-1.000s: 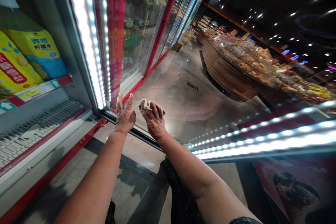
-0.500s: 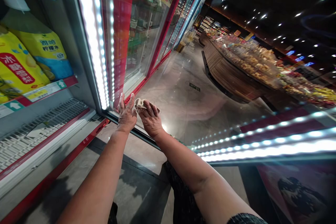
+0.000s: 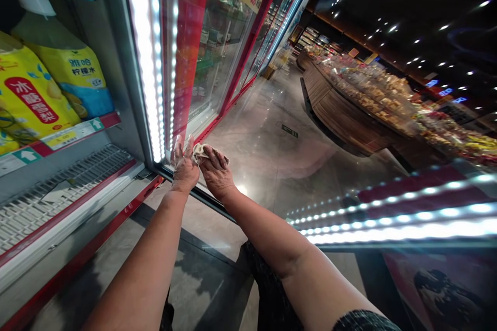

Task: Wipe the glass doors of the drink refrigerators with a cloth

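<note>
Cloth (image 3: 199,152) sits left of the frame's centre, clamped in the fingers of the right hand (image 3: 216,170) at the glass door (image 3: 267,176), beside the left hand (image 3: 185,170), whose fingers are apart.

The door (image 3: 267,181) is gleaming, smooth glass; the cloth (image 3: 199,152) is looking matt and rough; the floor (image 3: 212,217) is shining, polished; the counter (image 3: 345,114) is showing wood grain; the bottle cap (image 3: 38,3) is looking plastic!
</note>
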Available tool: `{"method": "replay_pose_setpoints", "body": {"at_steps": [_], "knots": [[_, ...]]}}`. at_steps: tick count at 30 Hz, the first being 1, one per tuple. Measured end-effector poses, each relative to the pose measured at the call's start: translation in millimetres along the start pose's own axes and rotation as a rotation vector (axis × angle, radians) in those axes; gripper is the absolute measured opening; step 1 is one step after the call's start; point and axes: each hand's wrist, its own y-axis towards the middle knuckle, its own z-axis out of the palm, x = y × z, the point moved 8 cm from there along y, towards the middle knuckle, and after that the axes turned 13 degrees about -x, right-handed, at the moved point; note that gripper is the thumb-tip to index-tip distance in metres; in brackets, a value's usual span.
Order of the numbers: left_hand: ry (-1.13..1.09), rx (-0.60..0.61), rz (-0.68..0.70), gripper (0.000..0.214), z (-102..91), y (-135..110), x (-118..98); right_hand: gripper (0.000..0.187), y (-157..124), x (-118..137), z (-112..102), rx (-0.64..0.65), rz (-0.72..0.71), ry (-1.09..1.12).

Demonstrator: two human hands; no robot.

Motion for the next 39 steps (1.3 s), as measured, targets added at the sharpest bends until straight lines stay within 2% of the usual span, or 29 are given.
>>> {"method": "replay_pose_setpoints", "body": {"at_steps": [8, 14, 21, 25, 29, 34, 39], "knots": [[-0.030, -0.073, 0.004, 0.075, -11.7, 7, 3, 0.049, 16, 3, -4, -0.085, 0.003, -0.006], [-0.026, -0.058, -0.051, 0.078, -12.2, 12, 9, 0.046, 22, 11, 15, -0.005, -0.052, 0.034], [-0.006, -0.099, -0.074, 0.073, -22.1, 23, 24, 0.048, 43, 14, 9, -0.083, -0.030, 0.014], [-0.025, -0.098, -0.058, 0.071, -22.4, 27, 32, 0.045, 47, 21, 24, 0.007, -0.057, 0.026], [-0.059, -0.131, -0.074, 0.078, -26.1, 29, 43, 0.045, 56, 27, 29, 0.071, -0.069, 0.021], [-0.056, -0.183, -0.138, 0.090, -34.0, 30, 58, 0.050, 66, 24, 20, -0.004, -0.024, 0.017], [0.003, -0.238, -0.089, 0.095, -46.7, 34, 62, 0.046, 65, 29, 34, 0.051, -0.046, 0.017]]}}
